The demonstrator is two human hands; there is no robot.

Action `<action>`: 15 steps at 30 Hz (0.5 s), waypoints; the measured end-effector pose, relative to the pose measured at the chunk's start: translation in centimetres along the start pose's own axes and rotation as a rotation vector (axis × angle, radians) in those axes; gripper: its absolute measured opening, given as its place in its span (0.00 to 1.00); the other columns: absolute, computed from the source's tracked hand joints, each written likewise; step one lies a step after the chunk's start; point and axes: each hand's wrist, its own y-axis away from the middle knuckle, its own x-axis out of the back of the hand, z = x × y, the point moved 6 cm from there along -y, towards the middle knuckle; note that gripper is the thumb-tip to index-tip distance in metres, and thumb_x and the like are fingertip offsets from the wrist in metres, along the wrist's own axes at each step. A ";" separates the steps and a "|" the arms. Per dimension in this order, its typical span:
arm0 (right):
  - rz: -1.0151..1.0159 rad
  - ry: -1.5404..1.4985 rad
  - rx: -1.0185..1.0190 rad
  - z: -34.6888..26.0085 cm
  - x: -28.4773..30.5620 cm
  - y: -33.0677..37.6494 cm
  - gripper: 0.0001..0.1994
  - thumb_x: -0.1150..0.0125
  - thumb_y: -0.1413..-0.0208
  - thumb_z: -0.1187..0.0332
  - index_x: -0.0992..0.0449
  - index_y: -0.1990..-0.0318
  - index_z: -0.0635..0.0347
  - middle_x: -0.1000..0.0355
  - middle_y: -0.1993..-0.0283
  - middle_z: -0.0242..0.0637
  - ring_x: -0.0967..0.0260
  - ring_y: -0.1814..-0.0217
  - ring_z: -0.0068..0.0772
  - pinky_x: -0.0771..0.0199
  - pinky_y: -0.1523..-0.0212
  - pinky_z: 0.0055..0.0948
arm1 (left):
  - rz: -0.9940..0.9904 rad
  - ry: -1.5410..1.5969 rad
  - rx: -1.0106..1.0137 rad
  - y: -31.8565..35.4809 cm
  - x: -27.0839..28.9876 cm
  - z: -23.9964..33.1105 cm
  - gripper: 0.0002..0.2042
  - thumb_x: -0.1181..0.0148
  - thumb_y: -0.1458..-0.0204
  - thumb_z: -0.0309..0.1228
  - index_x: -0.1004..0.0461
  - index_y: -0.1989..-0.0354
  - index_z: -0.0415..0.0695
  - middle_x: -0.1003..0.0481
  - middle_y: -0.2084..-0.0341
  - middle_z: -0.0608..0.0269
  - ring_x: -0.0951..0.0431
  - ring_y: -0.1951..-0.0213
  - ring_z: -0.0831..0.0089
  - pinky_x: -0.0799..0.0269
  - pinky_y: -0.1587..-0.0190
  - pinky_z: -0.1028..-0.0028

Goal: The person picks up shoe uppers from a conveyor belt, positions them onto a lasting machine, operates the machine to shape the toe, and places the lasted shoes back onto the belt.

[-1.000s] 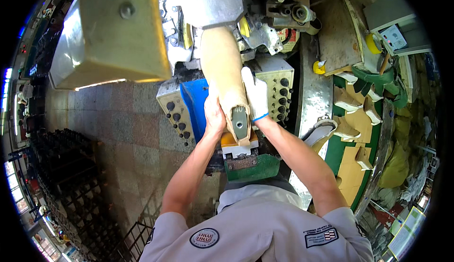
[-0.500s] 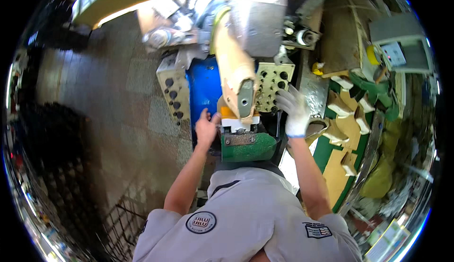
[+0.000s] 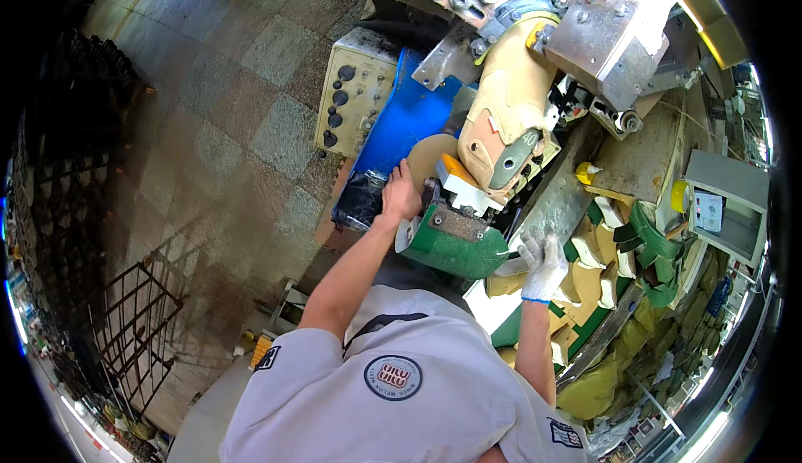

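In front of me a tan shoe upper (image 3: 518, 87) sits on a grey-green last (image 3: 511, 164) in a metal lasting machine (image 3: 597, 49). My bare left hand (image 3: 402, 197) is left of the machine's orange and white block (image 3: 461, 180), fingers extended. It lies between a round-edged brown piece (image 3: 431, 157) and a black plastic-wrapped bundle (image 3: 361, 200); contact is unclear. My right hand (image 3: 545, 269), in a white glove with a blue cuff, hovers open beside several tan shoe uppers (image 3: 586, 250), with nothing visible in it. A green curved guard (image 3: 451, 246) is between my hands.
A cream control box with black knobs (image 3: 355, 95) stands left of a blue panel (image 3: 409, 124). Green cloth pieces (image 3: 652, 246) and a grey box (image 3: 727, 195) are at right. A metal rack (image 3: 134, 312) stands on the tiled floor at lower left.
The view has turned, so the machine now appears farther right and tilted. My gloved right hand has moved from beside the right-hand control box back toward the uppers. My left hand stays left of the block.
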 end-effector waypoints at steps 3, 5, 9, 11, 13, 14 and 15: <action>-0.038 -0.013 0.011 -1.2 -0.8 0.1 0.25 0.48 0.31 0.60 0.35 0.34 0.70 0.27 0.41 0.55 0.22 0.46 0.52 0.19 0.52 0.41 | -0.124 0.155 -0.078 0.1 4.8 0.7 0.32 0.30 0.53 0.38 0.34 0.42 0.34 0.19 0.61 0.38 0.18 0.60 0.42 0.23 0.54 0.51; -0.086 -0.032 0.032 -2.0 -2.0 0.4 0.26 0.47 0.31 0.62 0.36 0.33 0.72 0.26 0.41 0.56 0.21 0.48 0.51 0.17 0.54 0.38 | -0.203 0.298 -0.074 0.3 7.8 0.3 0.34 0.27 0.57 0.35 0.29 0.41 0.32 0.18 0.63 0.39 0.16 0.60 0.47 0.23 0.54 0.56; -0.210 -0.081 0.052 -3.7 -5.6 1.3 0.26 0.47 0.31 0.64 0.38 0.32 0.74 0.25 0.43 0.58 0.20 0.50 0.47 0.17 0.53 0.35 | -0.234 0.256 0.036 1.5 9.8 -0.3 0.35 0.27 0.58 0.33 0.28 0.38 0.35 0.18 0.63 0.40 0.16 0.60 0.50 0.23 0.54 0.60; -0.242 -0.090 0.090 -4.9 -6.9 2.0 0.26 0.46 0.31 0.64 0.38 0.32 0.74 0.25 0.44 0.58 0.20 0.50 0.46 0.17 0.53 0.34 | -0.076 0.170 -0.043 2.8 11.6 0.5 0.35 0.27 0.57 0.34 0.28 0.37 0.37 0.18 0.66 0.41 0.16 0.62 0.50 0.23 0.54 0.60; -0.217 -0.058 0.164 -6.3 -7.1 3.1 0.26 0.44 0.32 0.64 0.36 0.34 0.74 0.24 0.45 0.55 0.20 0.49 0.43 0.18 0.52 0.33 | -0.007 0.142 -0.053 5.0 14.2 1.8 0.33 0.27 0.56 0.34 0.27 0.38 0.39 0.18 0.67 0.42 0.16 0.63 0.50 0.23 0.54 0.59; -0.193 -0.026 0.214 -7.2 -7.0 3.7 0.26 0.43 0.32 0.64 0.35 0.34 0.74 0.23 0.46 0.54 0.20 0.50 0.43 0.18 0.52 0.33 | 0.005 0.149 -0.023 6.1 16.1 2.5 0.33 0.28 0.55 0.35 0.27 0.38 0.40 0.18 0.67 0.42 0.16 0.62 0.50 0.24 0.54 0.59; -0.180 -0.029 0.267 -8.0 -7.0 4.5 0.26 0.42 0.33 0.64 0.34 0.34 0.75 0.23 0.46 0.53 0.20 0.50 0.42 0.18 0.51 0.33 | 0.011 0.158 0.039 7.5 18.4 3.3 0.32 0.28 0.55 0.35 0.27 0.38 0.41 0.18 0.67 0.43 0.17 0.62 0.50 0.24 0.54 0.59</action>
